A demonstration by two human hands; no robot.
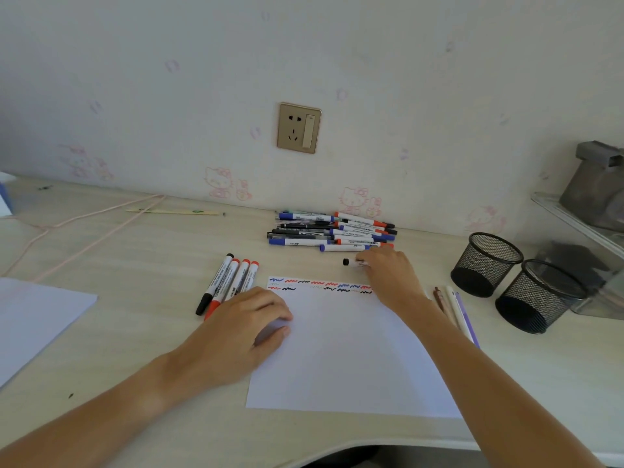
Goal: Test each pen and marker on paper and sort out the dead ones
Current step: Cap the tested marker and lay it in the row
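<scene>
A white sheet of paper [344, 352] lies on the desk, with red, blue and black scribbles [319, 285] along its top edge. My left hand [243, 329] rests on the sheet's left edge, fingers loosely curled. My right hand [388, 270] reaches past the paper's top and grips a black-capped marker [353, 262] lying on the desk. Behind it sits a pile of markers and pens [332, 231] by the wall. A row of several markers [228, 283], one black and the others red, lies left of the paper. A few thin pens [454, 305] lie right of it.
Two black mesh pen cups [486, 263] [537, 295] stand at the right, beside a clear shelf unit [580, 224]. Another white sheet [37, 319] lies at the far left. A pink cable [84, 221] and a ruler-like stick [172, 211] lie at the back left.
</scene>
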